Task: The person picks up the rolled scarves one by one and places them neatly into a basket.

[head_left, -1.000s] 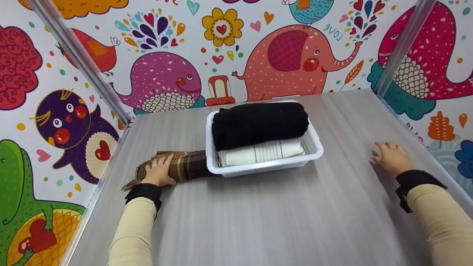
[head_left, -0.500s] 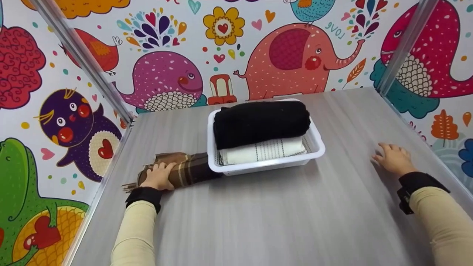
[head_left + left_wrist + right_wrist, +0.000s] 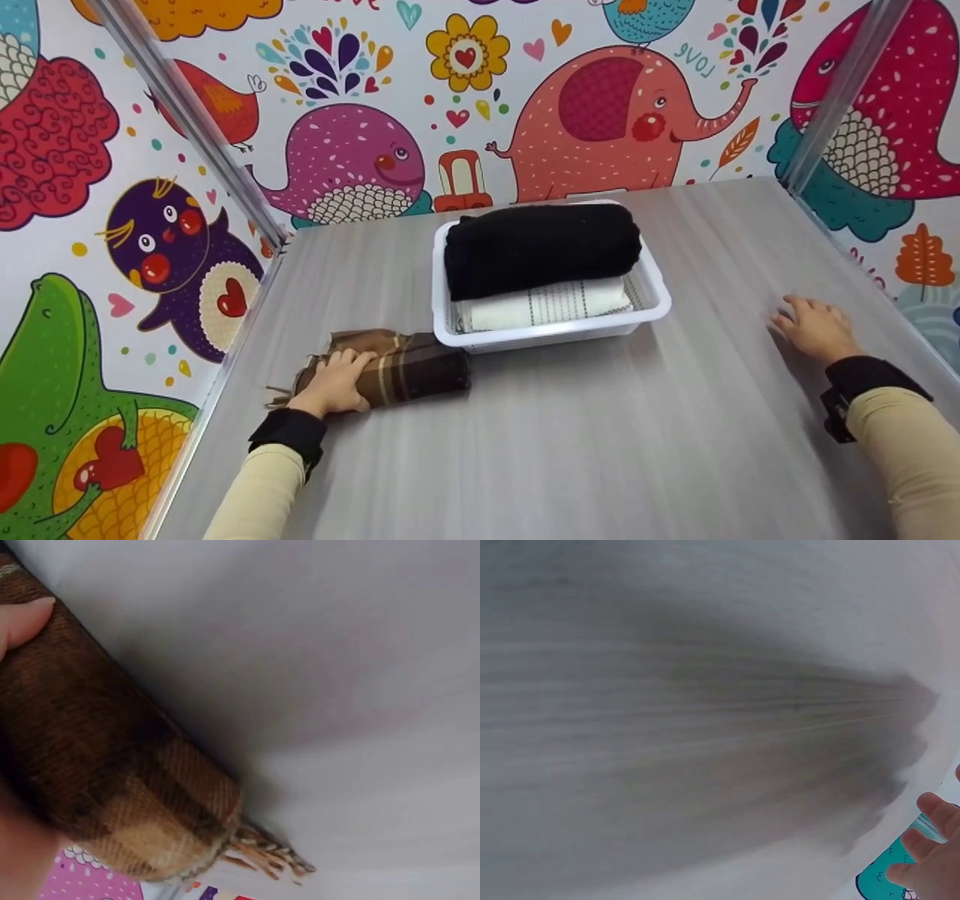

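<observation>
A rolled brown plaid scarf (image 3: 420, 367) with fringe lies left of a white plastic basket (image 3: 559, 330). My left hand (image 3: 337, 382) grips the scarf near its fringed end. In the left wrist view, the thumb lies along the side of the scarf (image 3: 112, 742), with fringe sticking out past its end. The basket holds a rolled black cloth (image 3: 544, 247) on top of a folded white cloth (image 3: 547, 302) with dark stitched lines. My right hand (image 3: 817, 326) is held over the right side of the table with fingers spread, holding nothing.
The grey wood-grain table (image 3: 570, 442) carries the basket towards its back. Printed cartoon walls stand behind and at both sides, with metal posts (image 3: 195, 120) at the back corners.
My left hand has drawn the scarf towards me, so its right end, earlier hidden by the basket's left edge, now shows in front of it. The right hand keeps its pose.
</observation>
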Demonstrator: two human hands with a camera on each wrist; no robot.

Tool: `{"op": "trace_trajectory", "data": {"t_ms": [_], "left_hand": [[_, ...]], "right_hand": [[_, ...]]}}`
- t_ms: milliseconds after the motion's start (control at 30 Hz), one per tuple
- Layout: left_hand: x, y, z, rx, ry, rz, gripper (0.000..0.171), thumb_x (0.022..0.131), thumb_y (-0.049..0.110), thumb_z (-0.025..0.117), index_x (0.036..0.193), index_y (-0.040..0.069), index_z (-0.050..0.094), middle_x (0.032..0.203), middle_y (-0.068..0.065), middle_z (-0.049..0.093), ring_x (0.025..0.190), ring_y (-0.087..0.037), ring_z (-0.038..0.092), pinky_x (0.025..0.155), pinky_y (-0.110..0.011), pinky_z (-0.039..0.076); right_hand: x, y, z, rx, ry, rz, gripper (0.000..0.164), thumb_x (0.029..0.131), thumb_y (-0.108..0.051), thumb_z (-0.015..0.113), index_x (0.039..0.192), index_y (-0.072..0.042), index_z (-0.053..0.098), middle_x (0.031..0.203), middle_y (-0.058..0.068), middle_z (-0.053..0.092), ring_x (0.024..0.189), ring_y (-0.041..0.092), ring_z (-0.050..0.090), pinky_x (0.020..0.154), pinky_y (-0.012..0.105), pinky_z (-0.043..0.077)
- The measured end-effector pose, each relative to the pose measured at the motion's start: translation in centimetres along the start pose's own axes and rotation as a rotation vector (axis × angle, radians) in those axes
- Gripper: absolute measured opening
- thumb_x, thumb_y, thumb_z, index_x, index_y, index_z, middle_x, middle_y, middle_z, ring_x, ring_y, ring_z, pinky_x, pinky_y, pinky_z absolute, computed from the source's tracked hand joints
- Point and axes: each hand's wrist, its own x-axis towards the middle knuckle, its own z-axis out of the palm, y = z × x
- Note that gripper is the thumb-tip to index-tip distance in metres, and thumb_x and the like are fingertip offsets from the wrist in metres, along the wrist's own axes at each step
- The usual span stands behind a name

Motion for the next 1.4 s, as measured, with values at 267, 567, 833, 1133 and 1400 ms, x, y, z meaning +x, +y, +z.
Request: {"op": "trace_trajectory", "data": {"t_ms": [267,567,833,1133,1400], "left_hand": [[-0.4,1.4,-0.1,0.003,-0.024,0.139,0.080,0.050,0.015,0.079,0.124,0.007,0.050,0.109,-0.015,0.052,0.104,-0.038,0.045,0.083,-0.063,0.035],[0.5,5.4,0.7,-0.026,-0.117,0.267,0.084,0.054,0.031,0.082,0.127,0.006,0.048,0.114,-0.014,0.050,0.107,-0.035,0.045,0.083,-0.058,0.037],[1.5,9.9,0.9,-0.010,-0.176,0.261,0.085,0.059,0.042,0.080,0.130,0.009,0.045,0.113,-0.013,0.050,0.105,-0.032,0.045,0.083,-0.055,0.039],[3.6,15.5,2.1,0.030,-0.185,0.248,0.087,0.061,0.054,0.076,0.131,0.015,0.044,0.119,-0.013,0.051,0.110,-0.032,0.046,0.085,-0.054,0.040],[5.3,20.3,2.4,0.046,-0.281,0.236,0.090,0.063,0.058,0.073,0.135,0.015,0.041,0.125,-0.012,0.050,0.114,-0.029,0.047,0.089,-0.046,0.043]], "right_hand": [[0.5,-1.5,0.0,0.002,0.074,-0.058,0.070,0.096,-0.046,0.032,0.133,0.012,0.025,0.131,0.043,0.021,0.118,0.059,0.014,0.096,0.068,0.008],[0.4,-3.1,0.0,0.021,0.092,-0.106,0.065,0.097,-0.042,0.034,0.134,0.011,0.027,0.133,0.041,0.023,0.120,0.057,0.015,0.097,0.068,0.009],[0.3,-3.4,0.7,0.017,0.075,-0.114,0.063,0.097,-0.040,0.034,0.134,0.010,0.027,0.133,0.040,0.024,0.119,0.056,0.017,0.096,0.067,0.011],[0.2,-5.8,2.1,-0.055,0.152,-0.242,0.036,0.092,-0.018,0.050,0.113,0.012,0.050,0.105,0.035,0.050,0.095,0.046,0.048,0.081,0.058,0.038],[-1.0,-11.1,3.9,-0.107,0.035,-0.550,0.010,0.086,-0.008,0.057,0.088,0.000,0.063,0.081,0.007,0.065,0.073,0.022,0.060,0.066,0.038,0.049]]}}
